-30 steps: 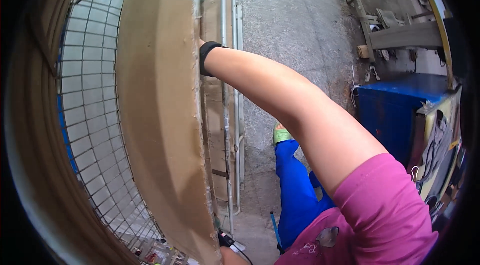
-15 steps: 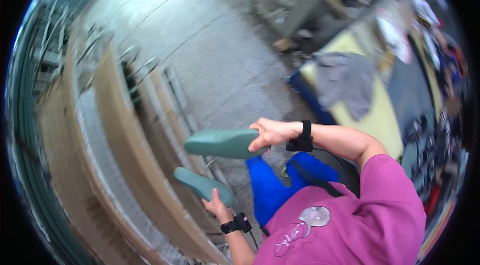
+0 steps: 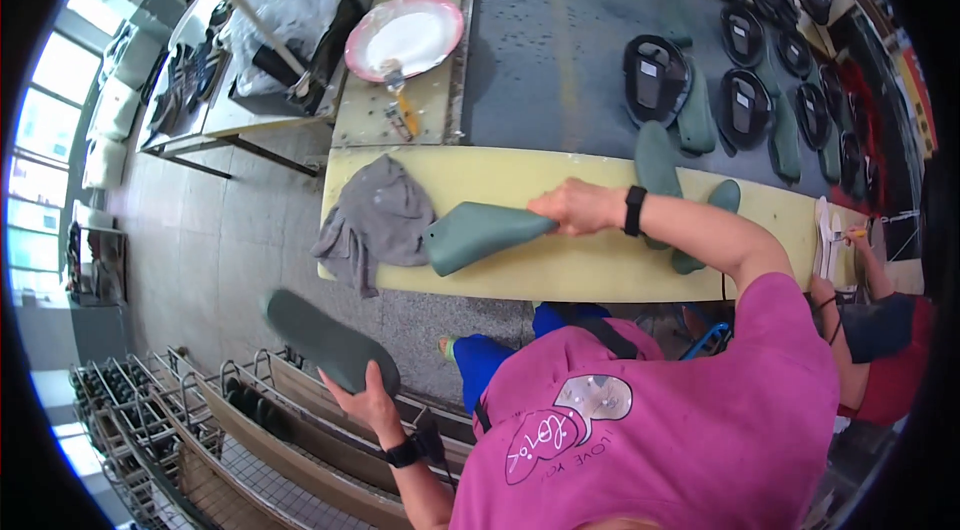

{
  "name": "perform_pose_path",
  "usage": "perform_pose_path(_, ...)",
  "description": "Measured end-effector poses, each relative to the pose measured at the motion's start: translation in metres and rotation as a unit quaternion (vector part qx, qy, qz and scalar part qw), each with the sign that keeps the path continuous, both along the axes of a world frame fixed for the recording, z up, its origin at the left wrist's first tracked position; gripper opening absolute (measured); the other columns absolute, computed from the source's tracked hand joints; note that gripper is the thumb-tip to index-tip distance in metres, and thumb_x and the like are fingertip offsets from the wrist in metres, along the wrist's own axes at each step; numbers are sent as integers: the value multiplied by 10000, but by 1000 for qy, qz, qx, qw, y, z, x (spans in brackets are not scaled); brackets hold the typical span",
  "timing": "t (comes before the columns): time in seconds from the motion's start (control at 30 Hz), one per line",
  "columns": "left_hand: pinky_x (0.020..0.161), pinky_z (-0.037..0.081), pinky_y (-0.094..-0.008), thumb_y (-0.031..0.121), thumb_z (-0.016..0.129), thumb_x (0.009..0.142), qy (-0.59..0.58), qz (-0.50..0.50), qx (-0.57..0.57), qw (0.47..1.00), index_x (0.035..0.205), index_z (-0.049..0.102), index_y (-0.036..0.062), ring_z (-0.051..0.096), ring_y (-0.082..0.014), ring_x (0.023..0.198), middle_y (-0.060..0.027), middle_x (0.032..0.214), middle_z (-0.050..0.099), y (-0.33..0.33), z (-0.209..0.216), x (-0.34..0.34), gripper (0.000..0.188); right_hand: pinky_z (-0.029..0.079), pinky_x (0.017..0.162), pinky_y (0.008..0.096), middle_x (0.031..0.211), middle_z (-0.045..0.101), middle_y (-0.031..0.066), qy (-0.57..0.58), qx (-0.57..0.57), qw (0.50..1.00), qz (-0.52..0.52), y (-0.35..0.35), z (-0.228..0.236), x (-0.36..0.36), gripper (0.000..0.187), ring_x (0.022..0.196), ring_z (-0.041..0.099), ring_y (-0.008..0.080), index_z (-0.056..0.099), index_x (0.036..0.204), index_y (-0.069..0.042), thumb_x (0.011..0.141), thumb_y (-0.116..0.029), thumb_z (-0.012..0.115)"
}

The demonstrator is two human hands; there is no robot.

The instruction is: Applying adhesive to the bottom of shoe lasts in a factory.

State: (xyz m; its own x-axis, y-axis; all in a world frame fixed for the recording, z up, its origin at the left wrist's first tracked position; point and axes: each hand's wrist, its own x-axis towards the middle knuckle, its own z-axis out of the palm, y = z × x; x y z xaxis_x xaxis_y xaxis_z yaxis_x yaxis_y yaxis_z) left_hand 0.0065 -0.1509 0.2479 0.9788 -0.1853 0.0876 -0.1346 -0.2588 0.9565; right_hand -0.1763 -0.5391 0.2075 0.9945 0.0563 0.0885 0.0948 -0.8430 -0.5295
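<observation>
My right hand point(image 3: 583, 207) is closed round the narrow end of a green shoe last point(image 3: 485, 235), held level over the yellow bench edge point(image 3: 560, 170) beside a crumpled grey cloth point(image 3: 378, 210). Lower and to the left, my left hand point(image 3: 362, 402) grips a second shoe last point(image 3: 325, 335) by one end, its flat dark sole turned up, above the floor near the rack. More green lasts, among them one tilted shoe last point(image 3: 656, 158), lie on the bench to the right of my right hand, partly behind my forearm.
A grey belt point(image 3: 560, 60) carries several black shoe uppers point(image 3: 657, 80) and lasts. A pink-rimmed white bowl point(image 3: 405, 37) and a brush point(image 3: 400, 102) rest at its left. A wire rack point(image 3: 240, 450) stands lower left. At far right a co-worker point(image 3: 880, 350) handles a brush.
My view has swung from the rack and floor to the bench. Both hands still hold their shoe lasts; the right one is now over the bench, and the left one's sole faces up.
</observation>
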Motion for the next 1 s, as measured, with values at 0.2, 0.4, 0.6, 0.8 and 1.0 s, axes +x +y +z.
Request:
perform_pose_path(0.2,929,396,-362,50,728,670,-229,-220,99,943,1344,306,-42,509,-285,1081,-198,1213,493,-118,41,8,801,456,721,337,923,585,73,-177,-183,967,-18,-69,-38,0,275,840,575,232,534,1023,-47,751,-83,520)
perform_pose_path(0.4,797,454,-428,21,703,618,-428,-440,141,777,1248,392,-57,553,-388,894,-231,1020,547,-203,44,33,707,385,902,317,1202,515,91,-56,-217,967,-118,-60,-31,-31,462,1140,462,224,473,1205,-28,746,-26,531)
perform_pose_path(0.6,839,430,-375,24,572,638,-516,-656,89,543,1184,458,-15,555,-268,923,-128,1030,555,-292,42,35,559,379,935,285,1273,494,54,-32,511,804,-304,-11,62,-92,438,1175,457,153,382,1331,-21,936,-176,492)
perform_pose_path(0.8,849,406,-344,18,541,696,-528,-736,-3,424,1233,438,1,535,-223,942,-85,1031,545,-362,16,-3,547,434,859,306,1115,579,104,-108,418,754,-494,75,87,-108,593,1031,539,171,447,1255,-7,786,-273,693)
perform_pose_path(1.0,947,340,-428,59,589,718,-462,-733,52,496,1296,368,2,428,-317,1144,-171,1191,448,-366,-43,-53,621,495,678,309,811,640,137,-91,258,654,-706,116,22,-103,434,753,629,196,552,1062,11,731,-200,736)
